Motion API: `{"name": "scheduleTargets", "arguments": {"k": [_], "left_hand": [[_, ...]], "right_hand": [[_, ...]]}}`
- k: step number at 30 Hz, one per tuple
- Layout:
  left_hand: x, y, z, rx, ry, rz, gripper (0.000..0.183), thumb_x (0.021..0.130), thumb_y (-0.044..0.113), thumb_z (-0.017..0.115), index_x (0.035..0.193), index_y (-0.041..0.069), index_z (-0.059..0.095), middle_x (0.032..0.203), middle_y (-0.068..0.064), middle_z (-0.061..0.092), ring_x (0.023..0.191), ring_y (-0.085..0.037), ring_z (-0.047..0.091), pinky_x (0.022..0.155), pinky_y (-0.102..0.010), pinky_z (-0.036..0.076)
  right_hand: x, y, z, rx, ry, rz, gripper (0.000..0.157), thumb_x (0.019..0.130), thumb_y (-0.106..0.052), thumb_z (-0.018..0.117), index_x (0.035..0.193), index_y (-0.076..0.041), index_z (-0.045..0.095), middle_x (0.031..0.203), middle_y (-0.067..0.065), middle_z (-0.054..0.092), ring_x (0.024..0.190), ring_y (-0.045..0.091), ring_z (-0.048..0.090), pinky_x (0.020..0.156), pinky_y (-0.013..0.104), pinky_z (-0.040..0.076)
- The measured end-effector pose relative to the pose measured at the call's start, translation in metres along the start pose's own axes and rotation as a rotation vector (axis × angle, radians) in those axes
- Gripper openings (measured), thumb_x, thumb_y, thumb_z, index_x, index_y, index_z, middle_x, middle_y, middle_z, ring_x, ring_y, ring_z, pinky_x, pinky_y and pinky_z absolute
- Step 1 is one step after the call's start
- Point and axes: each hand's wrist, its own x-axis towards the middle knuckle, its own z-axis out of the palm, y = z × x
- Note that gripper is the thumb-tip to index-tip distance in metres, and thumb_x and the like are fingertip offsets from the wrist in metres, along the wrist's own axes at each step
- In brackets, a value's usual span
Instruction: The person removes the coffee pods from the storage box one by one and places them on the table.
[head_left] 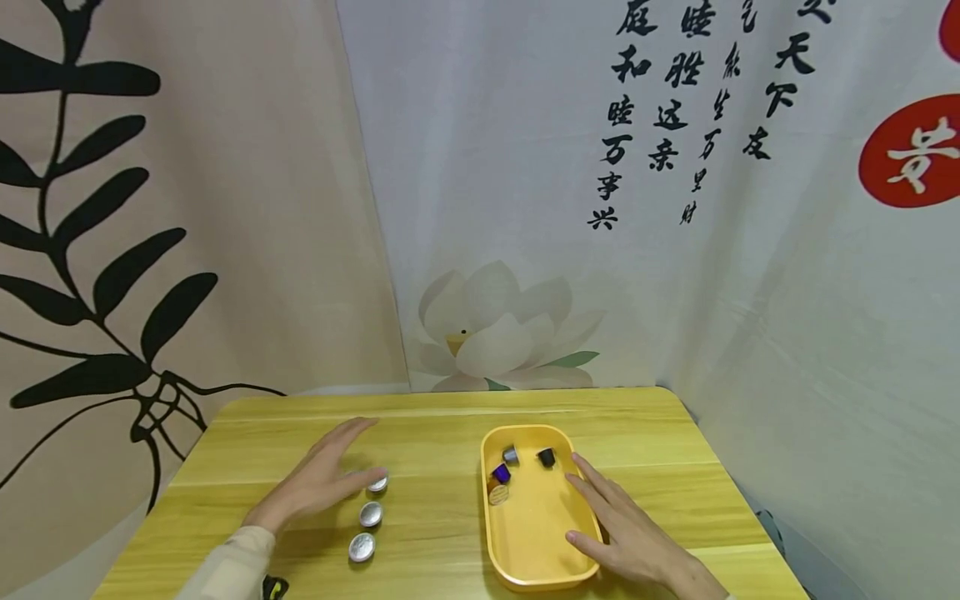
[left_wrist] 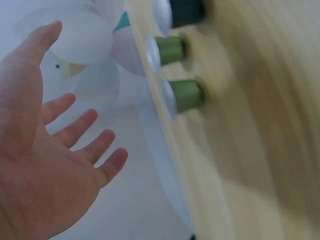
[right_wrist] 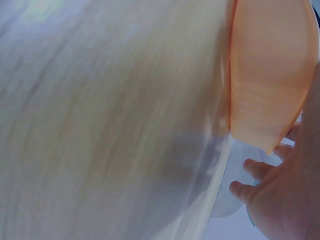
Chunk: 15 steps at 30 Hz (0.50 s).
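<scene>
Three coffee capsules stand foil lid up in a row on the table: a near one point(head_left: 362, 547), a middle one point(head_left: 371, 514) and a far one point(head_left: 378, 482). In the left wrist view two have green bodies point(left_wrist: 187, 95) and one is much darker point(left_wrist: 186, 12). Over the far capsule hovers my left hand point(head_left: 318, 482), fingers spread, holding nothing; its thumb overlaps the lid in the head view. At the right rim of the yellow tray point(head_left: 536, 542) is my right hand point(head_left: 626, 533), its fingers extended along the edge. Several capsules lie inside the tray, including purple point(head_left: 501, 473) and black point(head_left: 547, 457) ones.
Also in the tray are a grey-blue capsule point(head_left: 511, 455) and one with a gold lid point(head_left: 498, 495). The wooden table point(head_left: 435, 450) ends at a printed cloth backdrop point(head_left: 510, 208). A small black and yellow object point(head_left: 275, 587) shows by my left sleeve.
</scene>
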Motion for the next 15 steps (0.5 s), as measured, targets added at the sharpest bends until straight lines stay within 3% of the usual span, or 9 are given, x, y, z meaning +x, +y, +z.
{"name": "scheduleTargets", "arguments": {"k": [7,15], "left_hand": [[0.021,0.028,0.005,-0.013,-0.019,0.059,0.088,0.102,0.059,0.080,0.174,0.025,0.043,0.182,-0.018,0.040,0.166,-0.056,0.036,0.123,-0.089,0.032],[0.041,0.062,0.016,0.000,-0.058,0.152,0.089,0.099,0.054,0.086,0.172,0.021,0.048,0.180,-0.015,0.043,0.166,-0.052,0.039,0.129,-0.087,0.026]], "right_hand": [[0.000,0.001,0.001,0.023,-0.021,0.024,0.078,0.112,-0.052,0.069,0.175,-0.015,0.043,0.191,0.005,0.022,0.168,0.038,0.042,0.120,0.070,0.051],[0.000,0.001,0.001,0.007,-0.003,0.008,0.077,0.112,-0.050,0.070,0.174,-0.015,0.044,0.190,0.006,0.024,0.165,0.039,0.045,0.118,0.068,0.054]]}}
